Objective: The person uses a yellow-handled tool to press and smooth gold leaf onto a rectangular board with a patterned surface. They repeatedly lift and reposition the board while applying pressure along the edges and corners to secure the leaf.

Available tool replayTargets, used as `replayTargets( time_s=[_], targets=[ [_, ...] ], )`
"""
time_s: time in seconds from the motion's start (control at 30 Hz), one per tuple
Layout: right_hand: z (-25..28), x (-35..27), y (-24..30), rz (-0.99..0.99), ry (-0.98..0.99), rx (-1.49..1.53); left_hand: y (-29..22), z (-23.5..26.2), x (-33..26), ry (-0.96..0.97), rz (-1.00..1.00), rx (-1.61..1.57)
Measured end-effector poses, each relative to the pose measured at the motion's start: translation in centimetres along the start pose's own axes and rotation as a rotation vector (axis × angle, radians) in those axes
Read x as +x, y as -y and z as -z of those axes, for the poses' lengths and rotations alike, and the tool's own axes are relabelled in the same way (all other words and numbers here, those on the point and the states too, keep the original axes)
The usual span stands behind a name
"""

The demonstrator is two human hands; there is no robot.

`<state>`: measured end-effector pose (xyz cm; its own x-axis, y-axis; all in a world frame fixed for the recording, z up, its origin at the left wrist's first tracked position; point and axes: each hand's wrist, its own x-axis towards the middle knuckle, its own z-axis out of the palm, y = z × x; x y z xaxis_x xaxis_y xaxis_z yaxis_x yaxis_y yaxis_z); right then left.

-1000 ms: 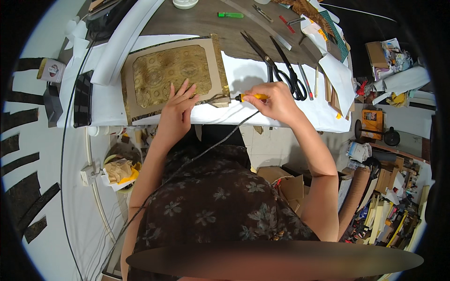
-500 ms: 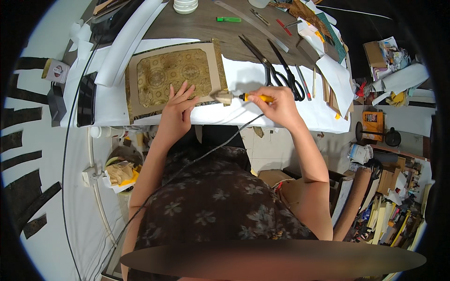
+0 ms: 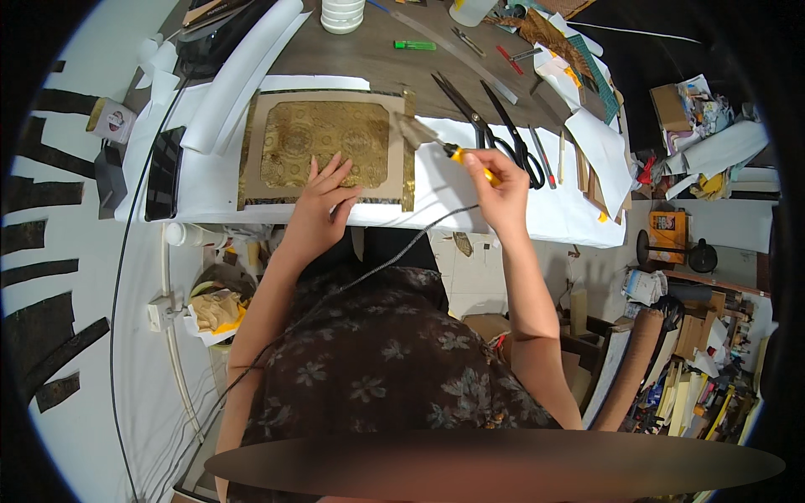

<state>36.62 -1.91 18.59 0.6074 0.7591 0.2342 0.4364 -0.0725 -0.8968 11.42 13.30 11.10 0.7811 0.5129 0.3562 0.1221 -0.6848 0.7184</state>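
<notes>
Panel [image 3: 325,151], gold brocade on brown card, near table [image 3: 377,59] edge; left hand [image 3: 323,205] open, flat on its near edge, likely steadying it; right hand [image 3: 499,189] gripping yellow-handled brush [image 3: 440,144], bristles at panel's right border; scissors [image 3: 503,138] just right.

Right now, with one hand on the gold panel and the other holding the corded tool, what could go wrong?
1. The tool tip hangs over the right edge of the gold fabric panel; a slip could mark the fabric.
2. The left hand presses the panel close to that tip, so the fingers may get touched.
3. The cord drops off the table edge across the lap; a snag might jerk the right hand toward the scissors.
</notes>
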Motion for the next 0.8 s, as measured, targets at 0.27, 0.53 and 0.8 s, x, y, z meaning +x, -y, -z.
replayTargets(
  time_s=[0.27, 0.53, 0.8],
  targets=[
    [1.6, -4.7, -1.1, -0.313, -0.274, 0.427, -2.4, 2.0, -1.3, -0.013, -0.145, 0.312],
    [1.2, -7.8, -2.3, -0.395, -0.368, 0.655, -4.8, -1.1, -1.0, 0.033, -0.251, 0.263],
    [1.5, -8.5, -1.0, -0.273, -0.357, 0.643, -4.7, 1.0, 1.2, -0.32, -0.491, 0.304]
  ],
)
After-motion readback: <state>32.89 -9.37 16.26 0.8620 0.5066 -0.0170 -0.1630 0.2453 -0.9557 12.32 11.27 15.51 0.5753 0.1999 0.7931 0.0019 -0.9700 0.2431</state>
